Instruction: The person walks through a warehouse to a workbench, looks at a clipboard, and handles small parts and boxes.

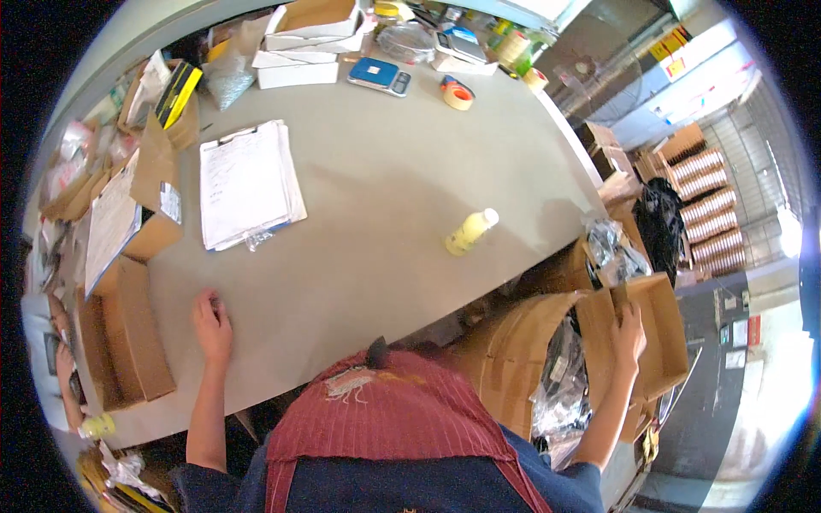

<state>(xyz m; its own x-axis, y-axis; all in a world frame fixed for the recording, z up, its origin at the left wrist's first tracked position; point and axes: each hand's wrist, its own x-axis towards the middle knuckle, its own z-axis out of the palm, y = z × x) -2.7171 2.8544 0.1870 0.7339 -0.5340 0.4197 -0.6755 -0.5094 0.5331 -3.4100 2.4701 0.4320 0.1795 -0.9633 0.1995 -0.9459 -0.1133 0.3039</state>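
Observation:
My left hand (212, 323) rests on the grey table (385, 188) near its front edge, fingers curled, holding nothing. My right hand (629, 336) grips the flap of an open cardboard box (658, 329) standing to my right, beside the table. Clear plastic bags (560, 376) fill that box. A small yellow bottle (469, 232) lies on the table between my hands, closer to the right edge.
A clipboard with papers (248, 184) lies on the left part of the table. Open cardboard boxes (128, 333) line the left edge. White boxes (304, 38), a blue scale (379, 75) and a tape roll (457, 92) sit at the far end. Another person's hand (62, 359) shows at far left.

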